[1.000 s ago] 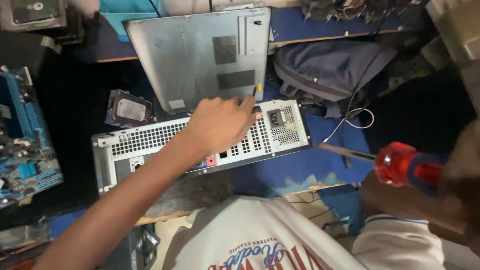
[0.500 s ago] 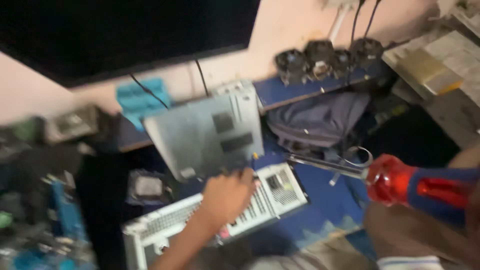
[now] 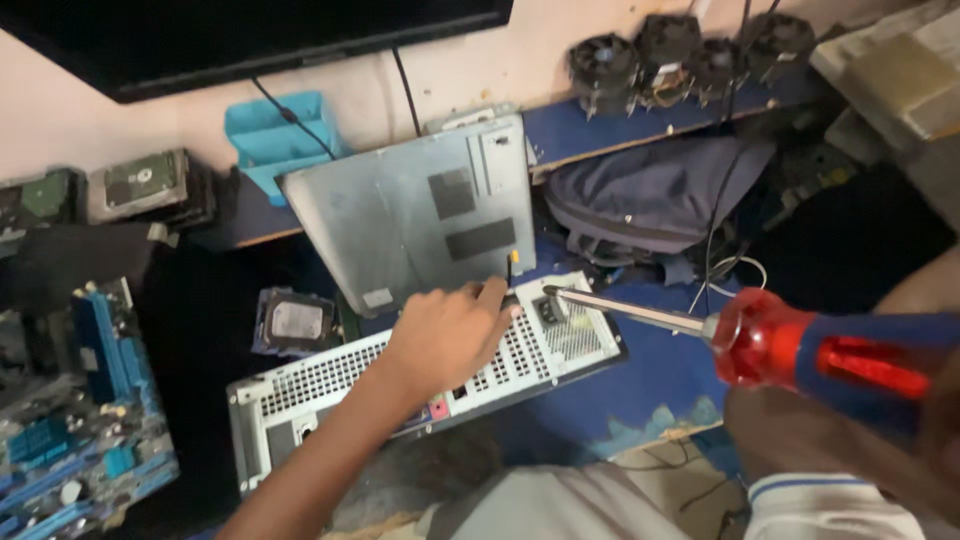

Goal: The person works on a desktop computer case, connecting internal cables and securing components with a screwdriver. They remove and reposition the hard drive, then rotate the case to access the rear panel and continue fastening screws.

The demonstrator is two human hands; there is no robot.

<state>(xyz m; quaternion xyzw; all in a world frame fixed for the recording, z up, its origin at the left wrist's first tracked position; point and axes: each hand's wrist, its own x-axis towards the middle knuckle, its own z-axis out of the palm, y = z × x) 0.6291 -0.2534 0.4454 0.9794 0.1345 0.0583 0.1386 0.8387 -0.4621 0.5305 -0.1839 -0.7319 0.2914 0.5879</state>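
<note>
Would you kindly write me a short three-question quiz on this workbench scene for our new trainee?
1. True or false: the left hand rests on the perforated rear panel of the computer case.
2. Which tool is in the right hand? A) pliers B) a screwdriver with a red and blue handle C) a brush
3. Fill in: the screwdriver's tip points at the case's ____ end, by the fan grille.

Key
1. True.
2. B.
3. Right; whether the tip touches the case cannot be told. Behind stand a grey side panel and a dark backpack.
</note>
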